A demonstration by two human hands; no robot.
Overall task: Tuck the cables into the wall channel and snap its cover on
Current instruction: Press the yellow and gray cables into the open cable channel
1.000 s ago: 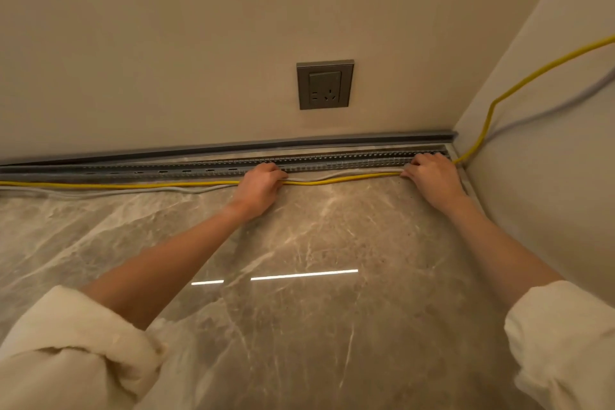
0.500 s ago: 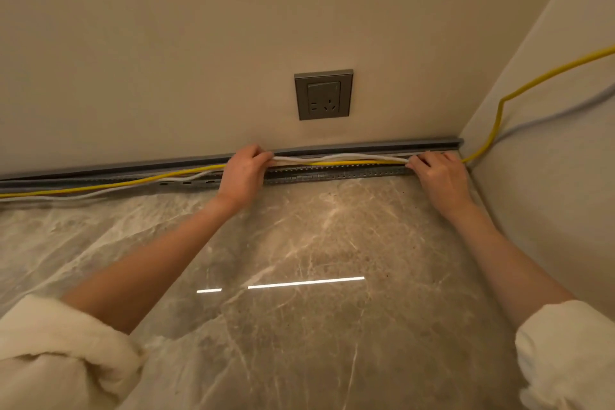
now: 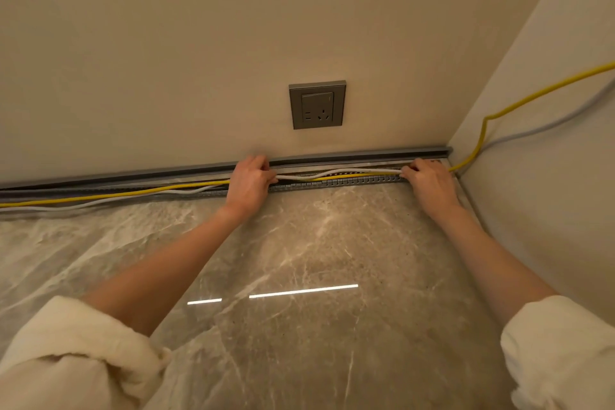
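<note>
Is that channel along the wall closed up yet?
Open. The channel shows its toothed rail, with the white cable and yellow cable exposed; no cover on it.

A yellow cable [image 3: 166, 190] and a white cable [image 3: 336, 172] run side by side along the open grey wall channel [image 3: 332, 182] at the foot of the wall, the white one bowing up slightly over the channel's toothed front edge, the yellow one climbing the side wall at the corner.
</note>
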